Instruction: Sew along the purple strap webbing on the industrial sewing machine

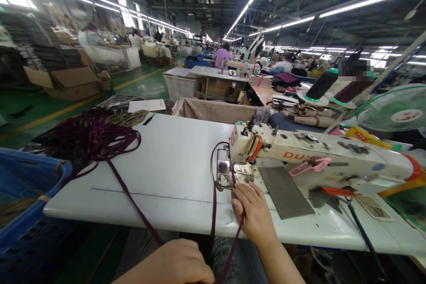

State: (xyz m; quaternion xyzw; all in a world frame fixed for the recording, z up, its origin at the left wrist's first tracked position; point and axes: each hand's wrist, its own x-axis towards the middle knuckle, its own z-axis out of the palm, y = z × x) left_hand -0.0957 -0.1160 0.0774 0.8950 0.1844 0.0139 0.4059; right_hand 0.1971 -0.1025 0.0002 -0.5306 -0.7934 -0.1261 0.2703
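A dark maroon strap (213, 195) runs from under the presser foot of the cream sewing machine (299, 151) down over the front edge of the white table (159, 173). My right hand (253, 211) lies on the table just in front of the needle plate, fingers pressed on the strap. My left hand (176, 262) is below the table edge, closed, with the strap passing by it. A tangled pile of the same maroon strap (96, 135) lies at the table's far left, one strand trailing off the front.
A blue plastic crate (29, 213) stands at the left. A grey mat (284, 191) lies under the machine arm. Thread cones (321, 86) and a green fan (396, 108) are at the right. Other workers and tables fill the hall behind.
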